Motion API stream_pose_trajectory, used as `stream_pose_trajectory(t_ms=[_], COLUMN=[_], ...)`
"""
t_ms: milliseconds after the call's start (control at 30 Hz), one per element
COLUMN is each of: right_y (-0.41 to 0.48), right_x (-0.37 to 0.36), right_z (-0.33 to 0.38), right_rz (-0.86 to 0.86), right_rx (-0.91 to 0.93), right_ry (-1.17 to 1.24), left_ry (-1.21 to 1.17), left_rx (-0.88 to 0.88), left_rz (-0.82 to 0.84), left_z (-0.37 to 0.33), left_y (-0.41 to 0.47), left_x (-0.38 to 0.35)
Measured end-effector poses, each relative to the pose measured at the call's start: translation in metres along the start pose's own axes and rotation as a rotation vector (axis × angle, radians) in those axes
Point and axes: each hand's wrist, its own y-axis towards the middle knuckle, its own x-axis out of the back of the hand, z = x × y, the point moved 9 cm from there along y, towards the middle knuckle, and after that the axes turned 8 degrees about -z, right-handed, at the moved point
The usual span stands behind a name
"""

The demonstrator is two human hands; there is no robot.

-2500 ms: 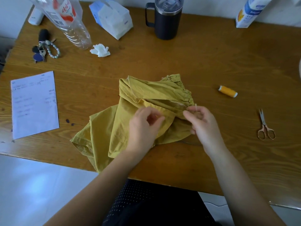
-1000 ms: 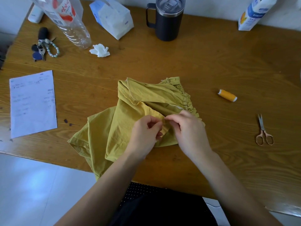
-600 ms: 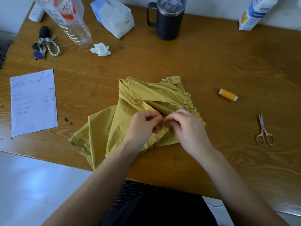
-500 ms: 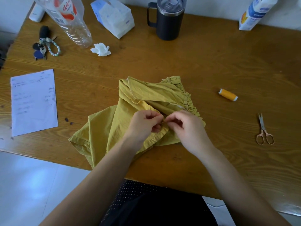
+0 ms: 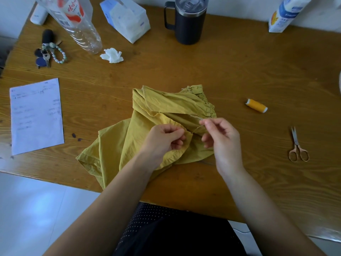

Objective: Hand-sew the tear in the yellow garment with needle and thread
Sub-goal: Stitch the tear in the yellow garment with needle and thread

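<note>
My yellow garment (image 5: 166,106) lies bunched in the middle of the worktop (image 5: 230,71). My left hand (image 5: 162,141) pinches a fold of it by the tear. My right hand (image 5: 223,139), just beside, pinches the needle (image 5: 200,119). The scissors (image 5: 297,146) and spool (image 5: 256,105) lie well apart on my right. A thin thread (image 5: 196,129) runs from the fold up to the needle. I think I am mid-stitch. I cannot tell how much tear is left. The thread is not cut yet.

Wooden counter (image 5: 239,67) carries: yellow garment (image 5: 166,106), thread spool (image 5: 256,105), scissors (image 5: 297,146), printed sheet (image 5: 36,115), keys (image 5: 47,52), plastic bottle (image 5: 77,24), crumpled tissue (image 5: 111,55), mug (image 5: 190,21), possibly a tissue pack (image 5: 127,17).
</note>
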Motion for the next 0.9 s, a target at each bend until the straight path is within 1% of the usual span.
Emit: stream_pose_trajectory(t_ms=[100,133,200,367,533,700,767,867,900], right_y=[-0.003,-0.005,-0.007,-0.005,-0.002,-0.005,-0.006,-0.002,0.000], right_x=[-0.008,-0.010,-0.011,-0.008,-0.005,-0.008,-0.008,-0.002,0.000], right_z=[-0.017,-0.020,-0.023,-0.019,-0.010,-0.003,-0.004,-0.013,-0.015], right_rz=[0.075,0.088,0.094,0.109,0.146,0.230,0.233,0.164,0.148], right_rx=[-0.275,-0.334,-0.382,-0.298,-0.157,-0.074,-0.076,-0.111,-0.111], right_ry=[0.337,0.409,0.457,0.391,0.252,0.259,0.240,0.142,0.094], left_ry=[-0.017,-0.019,-0.030,-0.100,-0.284,-0.312,-0.366,-0.521,-0.536], left_rx=[0.004,0.008,0.018,0.054,0.100,0.084,0.094,0.137,0.140], left_rz=[0.014,0.018,0.031,0.091,0.143,0.199,0.200,0.196,0.188], left_z=[0.001,0.002,0.003,0.004,0.007,0.010,0.013,0.015,0.016], left_y=[-0.001,-0.001,-0.001,-0.003,-0.003,-0.003,-0.001,0.001,0.002], left_x=[0.000,0.000,-0.001,-0.005,-0.007,-0.012,-0.013,-0.013,-0.012])
